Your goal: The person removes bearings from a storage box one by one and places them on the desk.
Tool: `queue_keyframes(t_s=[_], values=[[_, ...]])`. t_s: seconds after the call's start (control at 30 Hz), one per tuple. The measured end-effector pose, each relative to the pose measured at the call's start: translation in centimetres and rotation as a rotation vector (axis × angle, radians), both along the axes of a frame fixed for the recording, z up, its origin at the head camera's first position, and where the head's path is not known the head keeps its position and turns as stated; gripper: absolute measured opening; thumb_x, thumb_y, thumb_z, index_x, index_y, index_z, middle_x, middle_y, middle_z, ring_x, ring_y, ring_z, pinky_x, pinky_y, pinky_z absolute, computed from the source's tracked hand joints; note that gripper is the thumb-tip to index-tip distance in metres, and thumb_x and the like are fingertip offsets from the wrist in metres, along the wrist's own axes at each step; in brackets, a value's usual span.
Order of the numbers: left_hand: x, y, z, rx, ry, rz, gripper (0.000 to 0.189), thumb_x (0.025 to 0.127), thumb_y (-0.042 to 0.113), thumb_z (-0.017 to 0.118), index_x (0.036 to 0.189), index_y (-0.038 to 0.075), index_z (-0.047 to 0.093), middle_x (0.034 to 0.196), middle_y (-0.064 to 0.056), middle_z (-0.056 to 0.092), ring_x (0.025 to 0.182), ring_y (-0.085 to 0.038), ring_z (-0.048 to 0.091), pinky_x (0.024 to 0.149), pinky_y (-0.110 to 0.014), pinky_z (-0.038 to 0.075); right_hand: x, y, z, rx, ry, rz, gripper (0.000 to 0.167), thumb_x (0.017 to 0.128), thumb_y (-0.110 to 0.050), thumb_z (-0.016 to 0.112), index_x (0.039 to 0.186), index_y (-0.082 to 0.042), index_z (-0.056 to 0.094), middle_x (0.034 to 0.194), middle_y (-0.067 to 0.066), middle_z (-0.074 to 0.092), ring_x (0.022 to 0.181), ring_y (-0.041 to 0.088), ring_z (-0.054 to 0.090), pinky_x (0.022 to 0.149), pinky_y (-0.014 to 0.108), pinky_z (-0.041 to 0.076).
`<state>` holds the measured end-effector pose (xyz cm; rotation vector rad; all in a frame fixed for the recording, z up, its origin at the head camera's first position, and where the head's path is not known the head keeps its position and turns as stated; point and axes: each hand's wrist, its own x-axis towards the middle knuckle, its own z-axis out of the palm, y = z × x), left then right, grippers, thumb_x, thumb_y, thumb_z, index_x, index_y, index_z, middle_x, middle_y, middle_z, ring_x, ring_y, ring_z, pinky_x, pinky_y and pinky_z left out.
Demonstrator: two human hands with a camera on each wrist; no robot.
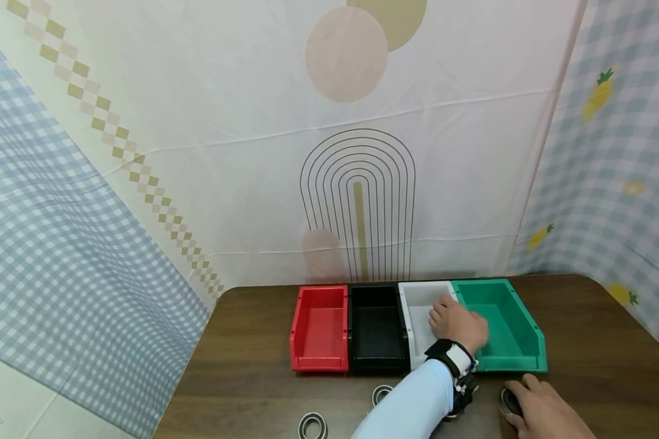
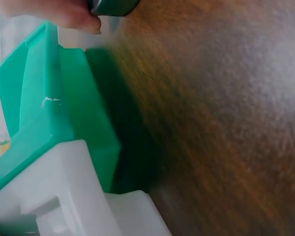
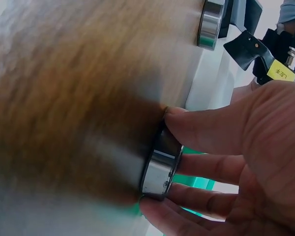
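Note:
My left hand (image 1: 457,323) reaches into the white bin (image 1: 414,305), its fingers curled downward. Whether it holds anything is hidden, and the left wrist view barely shows this hand. At the lower right, my right hand (image 1: 549,408) pinches a ball bearing (image 1: 509,402) between thumb and fingers. The right wrist view shows this bearing's shiny metal rim (image 3: 158,173) tilted on edge at the tabletop. Another bearing (image 1: 302,425) lies flat near the front, and a further bearing (image 1: 377,394) lies partly behind the left sleeve.
A red bin (image 1: 320,360) and a black bin (image 1: 379,361) stand left of the white one; a green bin (image 1: 513,364) stands on its right. All sit on a brown wooden table (image 1: 241,341). A patterned cloth (image 1: 241,201) hangs behind.

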<state>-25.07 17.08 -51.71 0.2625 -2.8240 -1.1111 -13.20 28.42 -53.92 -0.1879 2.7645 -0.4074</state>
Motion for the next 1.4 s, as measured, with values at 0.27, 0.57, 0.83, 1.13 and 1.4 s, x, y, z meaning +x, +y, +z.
queue_keyframes(t_s=[0.27, 0.57, 0.83, 1.13, 1.4], values=[[-1.4, -0.4, -0.2, 0.084, -0.081, -0.014, 0.036, 0.098, 0.026, 0.067, 0.127, 0.009, 0.054, 0.114, -0.011, 0.058, 0.109, -0.029, 0.053, 0.108, -0.043, 0.044, -0.8, -0.3, 0.8, -0.01, 0.037, 0.011, 0.08, 0.09, -0.05, 0.082, 0.136, 0.013, 0.062, 0.127, 0.031, 0.064, 0.11, 0.051, 0.066, 0.088, 0.062, 0.057], [1.5, -5.2, 2.7, 0.308, -0.068, -0.169, 0.083, 0.098, 0.054, 0.069, 0.157, 0.003, 0.042, 0.151, -0.017, 0.051, 0.141, -0.032, 0.045, 0.121, -0.053, 0.038, -0.8, -4.1, 2.5, -0.098, 0.45, -0.027, 0.041, 0.089, -0.042, 0.085, 0.114, -0.01, 0.077, 0.106, 0.006, 0.074, 0.093, 0.027, 0.071, 0.079, 0.051, 0.06], [7.6, -12.6, 5.2, 0.098, 0.031, -0.43, 0.073, 0.102, 0.053, 0.062, 0.157, 0.009, 0.044, 0.154, -0.004, 0.05, 0.142, -0.019, 0.044, 0.12, -0.044, 0.038, -0.5, -5.1, 4.3, -0.182, 0.727, -0.069, 0.029, 0.09, -0.03, 0.086, 0.108, -0.008, 0.08, 0.103, 0.009, 0.077, 0.095, 0.034, 0.071, 0.078, 0.058, 0.059], [13.0, -20.1, 3.3, -0.086, 0.054, -0.508, 0.058, 0.102, 0.055, 0.062, 0.144, 0.014, 0.063, 0.143, 0.004, 0.059, 0.133, -0.016, 0.05, 0.111, -0.046, 0.041, 0.6, -3.7, 2.7, -0.196, 0.683, -0.08, 0.032, 0.093, -0.037, 0.083, 0.109, -0.009, 0.082, 0.1, 0.01, 0.078, 0.091, 0.036, 0.072, 0.08, 0.062, 0.057], [14.5, -20.5, 2.3, -0.212, 0.1, -0.508, 0.057, 0.102, 0.063, 0.058, 0.135, 0.019, 0.072, 0.134, 0.009, 0.065, 0.125, -0.012, 0.058, 0.106, -0.044, 0.048, 0.7, -4.9, 2.0, -0.172, 0.663, -0.048, 0.041, 0.094, -0.041, 0.081, 0.119, -0.009, 0.08, 0.113, 0.013, 0.078, 0.104, 0.042, 0.071, 0.088, 0.067, 0.053]])
